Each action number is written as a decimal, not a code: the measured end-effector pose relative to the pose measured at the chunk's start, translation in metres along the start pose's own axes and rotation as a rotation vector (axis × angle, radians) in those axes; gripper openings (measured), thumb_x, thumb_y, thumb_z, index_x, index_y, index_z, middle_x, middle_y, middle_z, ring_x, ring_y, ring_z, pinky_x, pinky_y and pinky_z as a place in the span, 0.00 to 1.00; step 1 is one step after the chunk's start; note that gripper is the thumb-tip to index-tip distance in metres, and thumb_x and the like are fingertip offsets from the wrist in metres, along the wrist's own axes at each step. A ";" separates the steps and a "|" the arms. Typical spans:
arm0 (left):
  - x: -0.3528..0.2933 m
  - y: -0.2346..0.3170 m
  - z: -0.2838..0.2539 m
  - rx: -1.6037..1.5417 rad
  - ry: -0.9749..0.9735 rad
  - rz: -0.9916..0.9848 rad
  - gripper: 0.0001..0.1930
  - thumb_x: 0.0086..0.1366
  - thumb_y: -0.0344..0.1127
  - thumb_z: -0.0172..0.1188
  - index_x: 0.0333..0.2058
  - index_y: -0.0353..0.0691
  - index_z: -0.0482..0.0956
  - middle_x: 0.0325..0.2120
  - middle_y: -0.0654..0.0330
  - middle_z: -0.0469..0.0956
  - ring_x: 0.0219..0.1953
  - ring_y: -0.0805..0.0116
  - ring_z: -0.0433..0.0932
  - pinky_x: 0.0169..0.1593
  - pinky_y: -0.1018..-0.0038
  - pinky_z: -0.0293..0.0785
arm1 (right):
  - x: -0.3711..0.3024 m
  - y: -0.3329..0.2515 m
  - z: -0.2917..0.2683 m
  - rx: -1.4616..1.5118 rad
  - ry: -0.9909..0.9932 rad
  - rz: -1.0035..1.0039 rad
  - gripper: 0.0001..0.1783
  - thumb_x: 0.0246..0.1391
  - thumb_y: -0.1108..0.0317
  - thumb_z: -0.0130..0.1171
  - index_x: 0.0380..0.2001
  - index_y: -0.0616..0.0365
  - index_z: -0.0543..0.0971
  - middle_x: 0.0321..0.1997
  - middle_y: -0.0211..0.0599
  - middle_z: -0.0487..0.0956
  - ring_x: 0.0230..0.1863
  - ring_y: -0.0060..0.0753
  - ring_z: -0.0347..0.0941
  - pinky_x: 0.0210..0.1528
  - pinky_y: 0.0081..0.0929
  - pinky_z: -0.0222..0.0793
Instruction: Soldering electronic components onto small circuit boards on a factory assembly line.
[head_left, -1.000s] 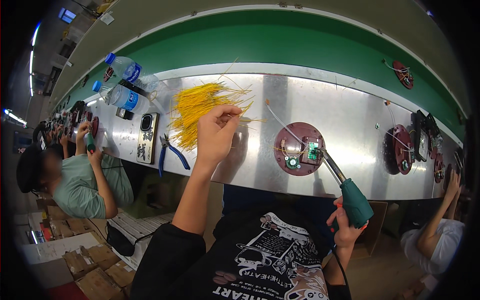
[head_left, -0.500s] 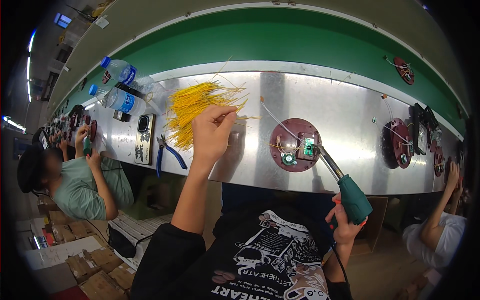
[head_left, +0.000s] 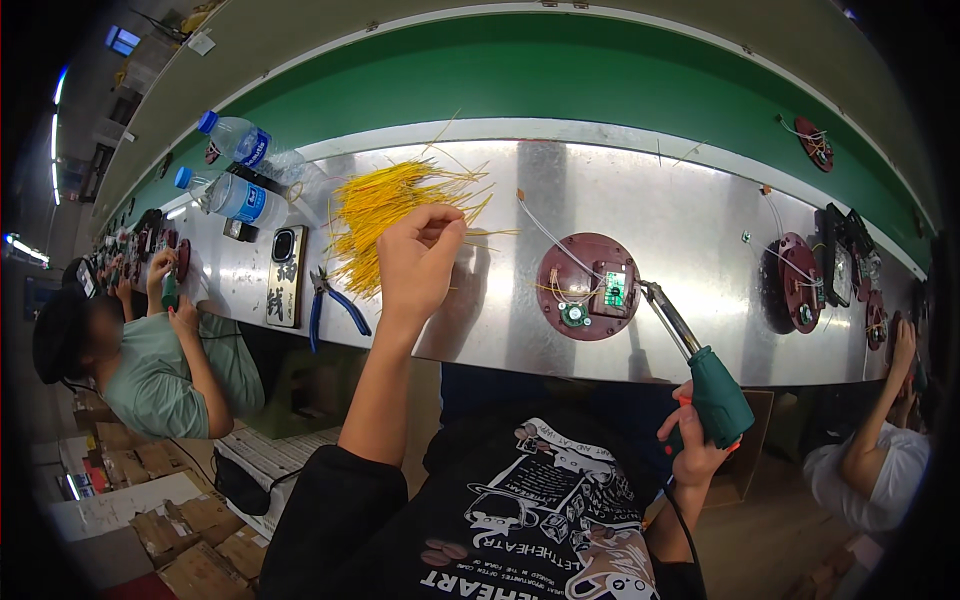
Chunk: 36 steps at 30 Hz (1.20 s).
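Note:
My right hand [head_left: 694, 445] grips a green-handled soldering gun [head_left: 720, 397] with a long metal tip. That tip now hovers at the right edge of a dark red round plate [head_left: 567, 312], beside the small green circuit board [head_left: 614, 288] on it. A second small round board and thin wires also sit on the plate, and a white cable runs from it to the upper left. My left hand [head_left: 415, 262] is raised in front of a heap of yellow wires [head_left: 375, 205]. Its fingers are pinched together; whether a thin wire is between them cannot be made out.
Blue-handled cutters [head_left: 335, 308], a phone [head_left: 287, 275] and two water bottles [head_left: 240, 198] lie on the left of the metal bench [head_left: 480, 345]. Another red plate [head_left: 800, 285] and black housings [head_left: 845, 258] are at the right. Co-workers sit on both sides.
The soldering gun's tip has drawn off the circuit board to the plate's right edge. My right hand shifted slightly right; my left hand moved a little left.

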<state>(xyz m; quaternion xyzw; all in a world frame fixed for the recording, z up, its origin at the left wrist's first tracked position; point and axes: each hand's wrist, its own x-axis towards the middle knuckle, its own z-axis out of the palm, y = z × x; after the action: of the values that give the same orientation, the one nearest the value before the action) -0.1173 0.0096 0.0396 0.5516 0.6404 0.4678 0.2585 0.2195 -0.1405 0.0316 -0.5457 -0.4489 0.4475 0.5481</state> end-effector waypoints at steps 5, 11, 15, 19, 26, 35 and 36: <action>0.001 0.020 0.004 0.470 0.230 0.538 0.07 0.58 0.26 0.64 0.36 0.34 0.83 0.33 0.53 0.83 0.34 0.59 0.81 0.37 0.71 0.77 | -0.002 0.001 -0.003 -0.007 -0.006 -0.033 0.23 0.57 0.73 0.55 0.55 0.74 0.72 0.43 0.50 0.78 0.20 0.28 0.72 0.19 0.21 0.69; -0.046 0.046 0.050 0.132 -0.229 0.695 0.08 0.53 0.21 0.66 0.34 0.35 0.83 0.27 0.54 0.80 0.29 0.57 0.78 0.34 0.68 0.75 | -0.001 0.002 0.002 -0.015 -0.118 -0.102 0.23 0.58 0.74 0.57 0.56 0.73 0.73 0.45 0.52 0.78 0.22 0.30 0.73 0.20 0.23 0.71; -0.050 0.029 0.077 0.173 -0.259 0.697 0.09 0.51 0.20 0.67 0.33 0.34 0.82 0.26 0.55 0.79 0.28 0.57 0.77 0.32 0.66 0.74 | -0.002 0.003 0.001 -0.045 -0.156 -0.055 0.24 0.57 0.74 0.58 0.56 0.73 0.73 0.46 0.52 0.78 0.22 0.30 0.74 0.21 0.23 0.72; -0.053 0.019 0.088 0.149 -0.222 0.713 0.09 0.50 0.20 0.66 0.33 0.32 0.82 0.25 0.55 0.79 0.28 0.57 0.77 0.31 0.66 0.74 | -0.004 -0.002 0.003 -0.032 -0.165 0.054 0.23 0.57 0.74 0.58 0.56 0.72 0.73 0.46 0.52 0.78 0.23 0.30 0.74 0.21 0.24 0.72; -0.054 0.012 0.097 0.134 -0.146 0.787 0.09 0.49 0.23 0.65 0.31 0.35 0.81 0.23 0.59 0.73 0.26 0.61 0.72 0.27 0.67 0.71 | -0.003 -0.004 0.001 -0.022 -0.173 0.063 0.22 0.57 0.75 0.58 0.54 0.72 0.73 0.45 0.51 0.78 0.23 0.29 0.74 0.21 0.23 0.72; -0.055 0.015 0.094 0.174 -0.178 0.771 0.09 0.49 0.20 0.65 0.32 0.32 0.82 0.26 0.56 0.80 0.27 0.59 0.77 0.30 0.68 0.74 | -0.005 -0.010 0.007 -0.051 -0.114 0.101 0.21 0.58 0.75 0.58 0.54 0.71 0.74 0.43 0.49 0.77 0.23 0.29 0.73 0.21 0.23 0.71; -0.055 0.015 0.094 0.173 -0.178 0.768 0.09 0.49 0.20 0.65 0.32 0.32 0.82 0.26 0.56 0.80 0.27 0.59 0.77 0.30 0.68 0.74 | -0.005 -0.010 0.007 -0.053 -0.115 0.103 0.21 0.58 0.75 0.58 0.54 0.71 0.74 0.43 0.49 0.77 0.23 0.29 0.73 0.21 0.23 0.71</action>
<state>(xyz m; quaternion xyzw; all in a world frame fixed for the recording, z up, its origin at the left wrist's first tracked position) -0.0167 -0.0141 0.0019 0.8089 0.3998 0.4251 0.0721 0.2117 -0.1445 0.0413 -0.5561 -0.4626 0.4935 0.4830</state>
